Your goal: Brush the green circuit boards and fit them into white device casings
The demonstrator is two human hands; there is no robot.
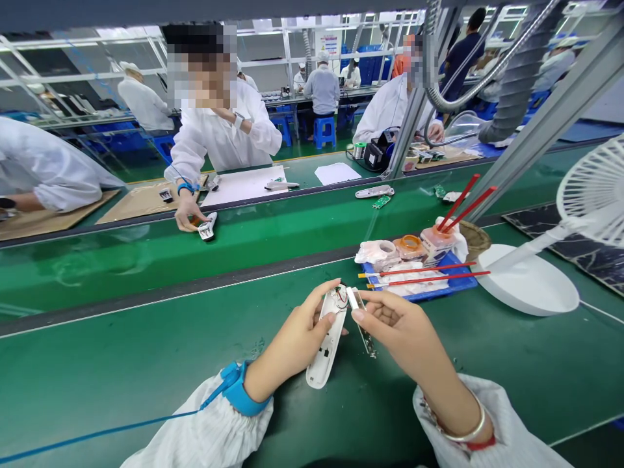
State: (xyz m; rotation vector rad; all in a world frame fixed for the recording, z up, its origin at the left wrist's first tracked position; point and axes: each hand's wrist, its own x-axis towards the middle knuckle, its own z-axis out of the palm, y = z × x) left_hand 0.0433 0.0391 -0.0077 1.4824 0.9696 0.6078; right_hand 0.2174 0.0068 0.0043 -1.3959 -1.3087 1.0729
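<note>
Above the green bench, my left hand (309,325) grips a long white plastic housing (325,354), tilted with its hollow inner side up. Thin red and dark wires (340,297) show at the housing's upper end. Between thumb and fingers, my right hand (392,322) pinches a narrow circuit board (366,339) with a white block (353,299) at its top. The board is close beside the housing's upper end; whether wires join the two I cannot tell. A blue wrist strap (242,389) with a cord circles my left wrist.
Ahead sits a blue tray (461,286) with jars, wipes and red-handled brushes (429,276). A white fan (529,279) stands at right. Beyond the ledge runs a green conveyor belt (273,237) carrying housings and boards. Across it, a co-worker's hand (189,213) holds a white part (208,226).
</note>
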